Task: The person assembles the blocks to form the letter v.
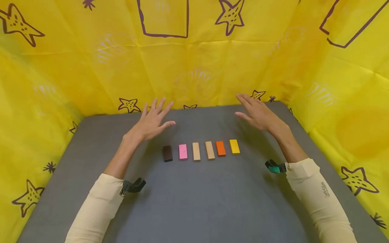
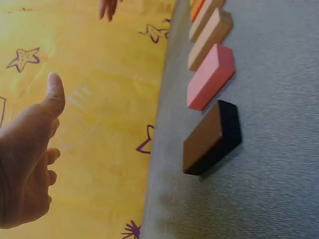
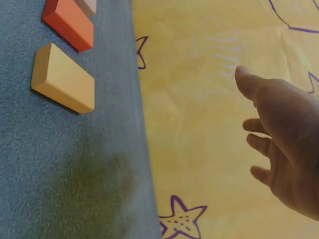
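A row of small rectangular blocks lies across the grey table. From left to right in the head view come a dark brown block [image 1: 167,153], a pink block [image 1: 183,152], two plain wooden blocks [image 1: 196,152], an orange block [image 1: 221,149] and a yellow block [image 1: 234,147]. My left hand [image 1: 151,122] hovers beyond the brown end, fingers spread, holding nothing. Past the yellow end, my right hand [image 1: 258,113] is held in the air with straight fingers and thumb apart. In the left wrist view the brown block [image 2: 212,139] is nearest; in the right wrist view, the yellow block [image 3: 64,79].
Yellow cloth [image 1: 194,74] printed with starfish and shells hangs behind the table [image 1: 194,202] and along both sides. A dark camera mount [image 1: 133,185] sticks out from the left sleeve, another mount [image 1: 275,166] from the right.
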{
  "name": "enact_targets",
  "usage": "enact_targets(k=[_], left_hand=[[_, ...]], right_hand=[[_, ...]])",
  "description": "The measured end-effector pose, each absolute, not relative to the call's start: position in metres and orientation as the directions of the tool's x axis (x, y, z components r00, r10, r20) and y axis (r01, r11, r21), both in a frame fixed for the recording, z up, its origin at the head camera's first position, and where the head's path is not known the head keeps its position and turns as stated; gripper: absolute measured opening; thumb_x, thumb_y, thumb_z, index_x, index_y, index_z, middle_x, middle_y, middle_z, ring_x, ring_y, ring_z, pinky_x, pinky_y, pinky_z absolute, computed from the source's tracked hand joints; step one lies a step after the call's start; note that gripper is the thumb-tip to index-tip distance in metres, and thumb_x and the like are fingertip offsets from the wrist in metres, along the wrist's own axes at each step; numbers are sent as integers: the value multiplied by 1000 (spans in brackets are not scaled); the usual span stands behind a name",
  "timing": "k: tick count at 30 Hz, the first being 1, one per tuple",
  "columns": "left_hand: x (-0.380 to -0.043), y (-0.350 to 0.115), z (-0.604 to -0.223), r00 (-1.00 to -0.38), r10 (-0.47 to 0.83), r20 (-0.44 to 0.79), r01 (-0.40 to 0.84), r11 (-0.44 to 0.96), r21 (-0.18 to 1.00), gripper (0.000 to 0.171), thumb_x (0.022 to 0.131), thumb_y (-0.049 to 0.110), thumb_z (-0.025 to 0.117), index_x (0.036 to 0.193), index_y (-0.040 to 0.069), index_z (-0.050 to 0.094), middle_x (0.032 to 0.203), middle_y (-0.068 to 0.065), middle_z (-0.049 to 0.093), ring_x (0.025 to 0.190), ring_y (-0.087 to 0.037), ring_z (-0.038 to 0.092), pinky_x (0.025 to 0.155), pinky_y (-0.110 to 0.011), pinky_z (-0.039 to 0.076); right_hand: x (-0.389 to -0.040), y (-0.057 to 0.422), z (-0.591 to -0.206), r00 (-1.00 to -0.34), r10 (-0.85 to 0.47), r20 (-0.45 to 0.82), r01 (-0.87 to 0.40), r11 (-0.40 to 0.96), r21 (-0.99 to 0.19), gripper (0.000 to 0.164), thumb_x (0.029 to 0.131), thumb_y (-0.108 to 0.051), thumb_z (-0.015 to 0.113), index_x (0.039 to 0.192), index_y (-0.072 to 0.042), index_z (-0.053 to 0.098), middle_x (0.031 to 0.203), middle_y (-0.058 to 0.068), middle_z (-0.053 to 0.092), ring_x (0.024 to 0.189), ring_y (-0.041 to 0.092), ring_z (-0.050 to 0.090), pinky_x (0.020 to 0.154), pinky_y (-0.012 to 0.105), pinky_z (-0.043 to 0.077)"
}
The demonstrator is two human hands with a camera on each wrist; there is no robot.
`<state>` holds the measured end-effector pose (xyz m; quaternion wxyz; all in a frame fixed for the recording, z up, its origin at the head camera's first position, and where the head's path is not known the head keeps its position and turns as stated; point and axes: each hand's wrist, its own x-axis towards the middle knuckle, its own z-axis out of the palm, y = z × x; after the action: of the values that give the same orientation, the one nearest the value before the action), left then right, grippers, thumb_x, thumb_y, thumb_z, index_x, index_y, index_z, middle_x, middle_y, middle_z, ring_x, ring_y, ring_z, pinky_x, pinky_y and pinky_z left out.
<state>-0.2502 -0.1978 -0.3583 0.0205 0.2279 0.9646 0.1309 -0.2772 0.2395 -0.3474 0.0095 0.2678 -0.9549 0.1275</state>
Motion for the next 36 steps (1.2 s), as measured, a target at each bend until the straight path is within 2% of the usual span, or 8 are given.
enact_targets(k=[3,9,17,23,31,36], left_hand=[[-243,-198,-358,-884,468,9,454,851,264,84,104,65,44,170,31,3,179,-11,-4,164,-45,-10,128,-69,-13],[-231,-191,-364,-841,541,-8,518,809,278,81,105,59,51,170,32,10,178,-12,7,163,-48,9,129,-71,-5],[-213,-169,-379,-721,693,7,673,697,246,69,104,47,61,163,21,38,172,-13,33,160,-37,30,131,-66,11],[-201,-151,-390,-655,755,-37,729,644,233,61,103,46,63,156,18,52,166,-15,43,157,-34,38,131,-64,17],[-195,-142,-402,-564,822,-78,783,562,265,57,100,45,69,148,14,61,163,-13,49,153,-31,44,130,-61,24],[-193,-140,-404,-519,847,-115,800,528,285,53,97,42,73,142,15,66,159,-12,53,151,-27,49,131,-57,25]], right_hand=[[-272,239,-347,-851,-519,74,-521,819,-241,77,110,-45,50,169,-12,13,175,19,20,161,44,20,130,68,11],[-262,236,-351,-815,-571,97,-577,785,-226,72,109,-37,54,167,-8,24,173,19,26,159,43,26,130,64,17],[-241,219,-357,-749,-661,43,-651,723,-231,67,107,-34,60,164,-10,34,172,16,32,158,38,33,132,60,19],[-226,201,-367,-670,-742,-2,-725,655,-212,60,106,-35,61,158,-9,46,167,15,42,153,41,41,128,62,28],[-213,185,-388,-515,-857,23,-849,507,-146,42,101,-14,68,142,-5,64,155,15,58,137,38,60,116,56,47],[-209,179,-398,-423,-905,53,-905,418,-84,36,96,-3,71,132,-8,71,148,12,64,130,32,65,112,52,52]])
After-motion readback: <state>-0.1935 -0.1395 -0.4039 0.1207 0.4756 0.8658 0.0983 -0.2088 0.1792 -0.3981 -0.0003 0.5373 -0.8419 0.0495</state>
